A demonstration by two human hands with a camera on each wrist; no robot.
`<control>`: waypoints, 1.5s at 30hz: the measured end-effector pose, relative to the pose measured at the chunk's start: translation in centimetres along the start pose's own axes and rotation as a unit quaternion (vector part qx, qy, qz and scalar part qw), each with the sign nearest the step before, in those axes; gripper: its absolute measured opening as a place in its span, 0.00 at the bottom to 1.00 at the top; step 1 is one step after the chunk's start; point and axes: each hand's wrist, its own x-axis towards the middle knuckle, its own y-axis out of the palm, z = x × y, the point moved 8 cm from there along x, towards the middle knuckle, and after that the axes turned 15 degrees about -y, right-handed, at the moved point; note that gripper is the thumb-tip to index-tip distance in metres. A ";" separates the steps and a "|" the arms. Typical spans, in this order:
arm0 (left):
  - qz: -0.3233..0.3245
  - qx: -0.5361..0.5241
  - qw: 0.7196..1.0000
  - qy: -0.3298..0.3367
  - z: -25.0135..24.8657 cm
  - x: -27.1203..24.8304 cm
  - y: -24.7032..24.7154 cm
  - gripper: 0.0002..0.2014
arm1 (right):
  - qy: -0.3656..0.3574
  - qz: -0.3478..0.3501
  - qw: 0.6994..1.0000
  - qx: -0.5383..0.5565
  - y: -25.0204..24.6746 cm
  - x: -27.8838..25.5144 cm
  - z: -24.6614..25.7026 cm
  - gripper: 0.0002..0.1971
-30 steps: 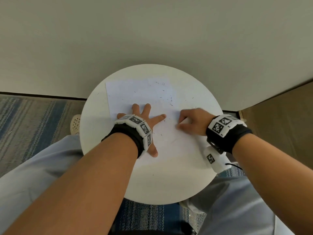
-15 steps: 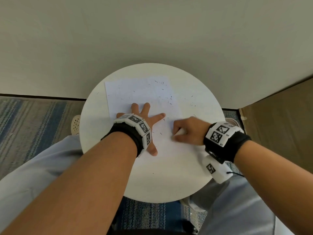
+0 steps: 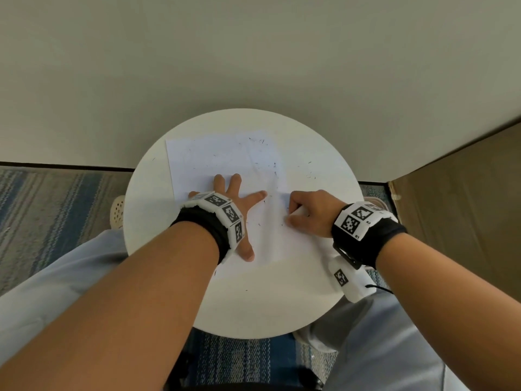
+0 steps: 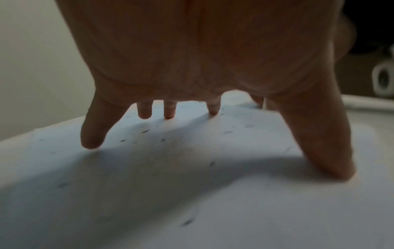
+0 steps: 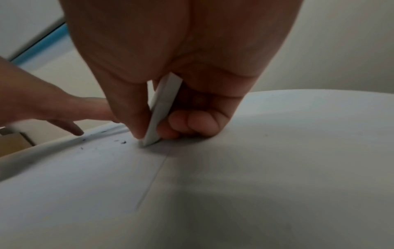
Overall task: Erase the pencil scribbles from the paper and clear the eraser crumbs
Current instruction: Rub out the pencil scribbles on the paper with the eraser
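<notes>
A white sheet of paper [image 3: 214, 162] lies on the round white table [image 3: 146, 210], dotted with dark eraser crumbs [image 3: 275, 165]. My left hand [image 3: 234, 198] lies flat on the sheet with fingers spread [image 4: 91, 141], pressing it down. To its right my right hand [image 3: 307, 213] pinches a white eraser [image 5: 160, 114] between thumb and fingers, its lower tip on the paper near the sheet's right edge. More crumbs [image 5: 122, 142] lie just left of that tip. Faint pencil marks remain near the sheet's far right [image 3: 255, 142].
Crumbs [image 3: 308, 174] also lie on the bare tabletop to the right of the sheet. A wall stands behind the table, a striped rug [image 3: 56, 198] lies at left and a brown panel [image 3: 456, 210] at right. My knees sit under the near edge.
My right hand with the eraser has slid back and forth over the paper's right part, ending a little left and nearer me than a second ago. The left hand has stayed pressed in place.
</notes>
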 end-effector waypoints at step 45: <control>-0.033 0.013 0.999 0.029 -2.6 -1.5 -0.6 0.60 | 0.035 0.013 0.999 0.033 2.6 -1.6 1.5 0.06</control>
